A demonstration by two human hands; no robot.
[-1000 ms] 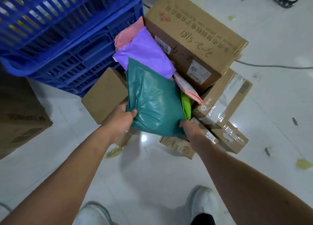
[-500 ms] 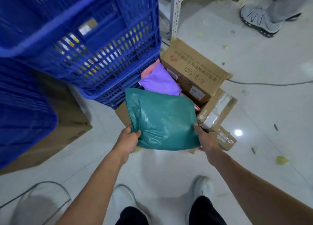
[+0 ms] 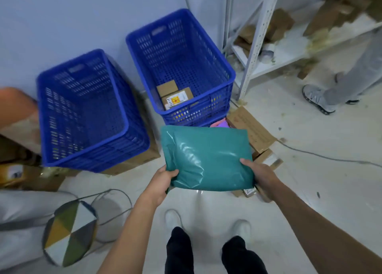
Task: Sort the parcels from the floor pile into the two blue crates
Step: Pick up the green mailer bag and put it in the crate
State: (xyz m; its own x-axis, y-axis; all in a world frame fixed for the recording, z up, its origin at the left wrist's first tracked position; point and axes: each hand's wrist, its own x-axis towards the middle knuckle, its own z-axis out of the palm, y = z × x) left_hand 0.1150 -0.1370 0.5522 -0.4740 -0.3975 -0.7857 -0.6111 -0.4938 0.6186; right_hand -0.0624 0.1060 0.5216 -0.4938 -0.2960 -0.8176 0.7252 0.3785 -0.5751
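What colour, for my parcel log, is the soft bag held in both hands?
The bag is plain teal green with a glossy sheen; the head view shows it clearly.

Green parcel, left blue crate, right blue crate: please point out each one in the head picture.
green parcel (image 3: 208, 158), head view, middle of its glossy face
left blue crate (image 3: 95, 160), head view, its near outer wall
right blue crate (image 3: 196, 114), head view, its near outer wall

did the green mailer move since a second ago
Yes. The green mailer, held by the left hand and right hand, has come up: it lay tucked under the purple mailer and now covers most of it.
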